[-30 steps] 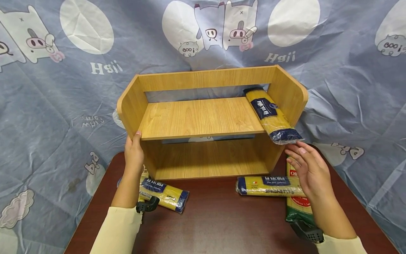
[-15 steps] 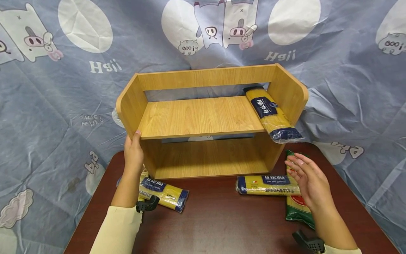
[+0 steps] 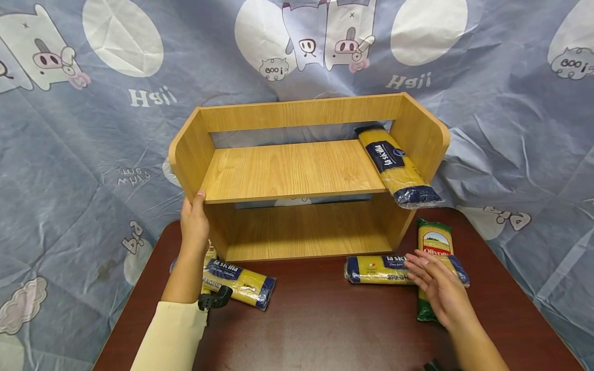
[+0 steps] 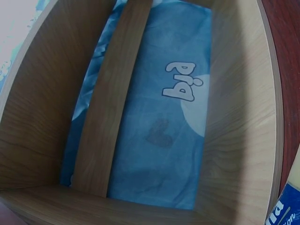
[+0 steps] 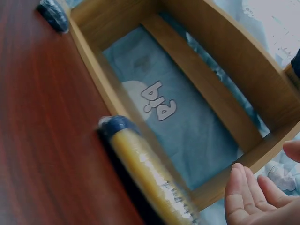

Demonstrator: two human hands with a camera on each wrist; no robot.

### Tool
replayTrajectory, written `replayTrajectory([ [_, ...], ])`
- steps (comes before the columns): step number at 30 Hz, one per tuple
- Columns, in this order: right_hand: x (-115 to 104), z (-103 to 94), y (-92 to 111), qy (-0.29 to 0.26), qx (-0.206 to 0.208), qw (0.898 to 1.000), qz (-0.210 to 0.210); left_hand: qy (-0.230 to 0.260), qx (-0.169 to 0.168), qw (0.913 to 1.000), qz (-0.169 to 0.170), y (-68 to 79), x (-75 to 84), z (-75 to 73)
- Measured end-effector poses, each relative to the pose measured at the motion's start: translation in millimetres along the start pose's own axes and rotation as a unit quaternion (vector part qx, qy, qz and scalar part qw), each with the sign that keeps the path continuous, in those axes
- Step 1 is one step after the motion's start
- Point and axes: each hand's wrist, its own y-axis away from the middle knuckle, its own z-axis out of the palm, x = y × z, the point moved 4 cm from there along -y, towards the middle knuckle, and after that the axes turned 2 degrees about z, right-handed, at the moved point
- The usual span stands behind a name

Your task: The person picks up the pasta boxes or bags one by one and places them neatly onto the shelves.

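My left hand [image 3: 194,226] grips the left side of a two-tier wooden shelf [image 3: 292,172], its thumb on the front edge of the upper board. Over the right part of a yellow and blue spaghetti packet [image 3: 371,270] hovers my right hand [image 3: 438,288], fingers extended and holding nothing. That packet lies crosswise over a green-ended Olivoila pasta packet [image 3: 434,237]. Another spaghetti packet [image 3: 394,167] rests on the upper board at the right, its near end jutting past the front edge. In the right wrist view, the fingers [image 5: 236,187] are seen beside the shelf.
Left of the shelf, a spaghetti packet [image 3: 243,283] lies on the dark red table [image 3: 315,319], partly over another packet mostly hidden by my left forearm. A blue patterned cloth [image 3: 93,129] hangs behind and around the table.
My right hand has moved away from the end of the packet on the upper board, down and left to above the crosswise spaghetti packet. My left hand stays on the shelf.
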Motion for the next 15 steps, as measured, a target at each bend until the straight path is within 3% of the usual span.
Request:
replayTrajectory([
  [8, 24.0, -6.1, 12.1, -0.007, -0.018, 0.996, 0.090, -0.008, 0.007, 0.9999, 0.000, -0.5, -2.0, -1.5],
  [11, 30.5, -7.2, 15.5, 0.019, -0.001, 0.991, 0.135, -0.006, 0.005, 1.0000, 0.000, -0.5, -2.3, -1.0],
  [15, 37.1, -5.5, 18.1, 0.081, 0.040, 0.977, 0.194, 0.001, 0.000, 1.0000, 0.003, -0.7, -1.4, 0.2],
])
